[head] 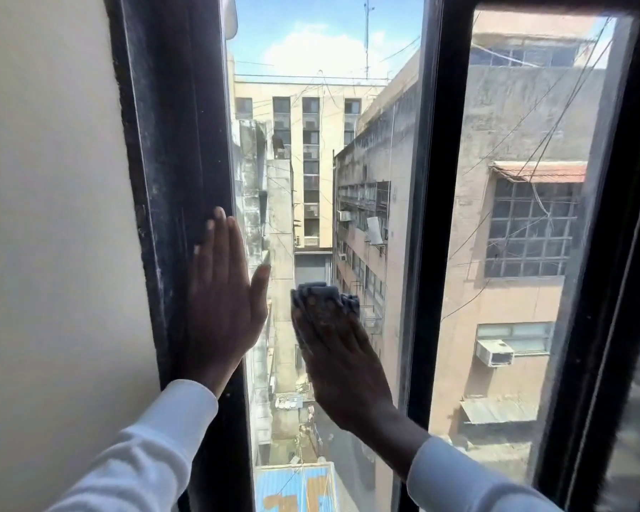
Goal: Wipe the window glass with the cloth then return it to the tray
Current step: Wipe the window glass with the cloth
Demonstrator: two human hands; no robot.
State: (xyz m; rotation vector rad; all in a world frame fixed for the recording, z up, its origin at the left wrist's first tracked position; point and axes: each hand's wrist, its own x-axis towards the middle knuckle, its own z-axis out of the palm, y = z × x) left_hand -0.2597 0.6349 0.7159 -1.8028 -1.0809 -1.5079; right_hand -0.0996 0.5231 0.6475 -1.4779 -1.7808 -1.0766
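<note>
Cloth point(326, 299), dark grey and folded, lies flat on the window glass point(351, 171) under the fingers of the right hand point(339, 358), which presses it there with the palm spread and the fingers straight; only the far edge of the fabric peeks out beyond the fingertips, the rest being covered by the hand. It sits low on the narrow middle pane, closer to that pane's right side. The left hand point(222, 304) holds nothing: it is open and flat, fingers together, laid against the dark left frame point(178, 171), with the thumb reaching right over the edge of the glass. Both wrists come out of white sleeves point(145, 448) that are cut off by the near edge of the view. A black upright point(436, 216) divides this pane from a wider one on the right (its own right frame is partly out of view). Through the glass stand weathered buildings, tangled wires and blue sky. No tray shows anywhere here, so its place and contents cannot be told.
</note>
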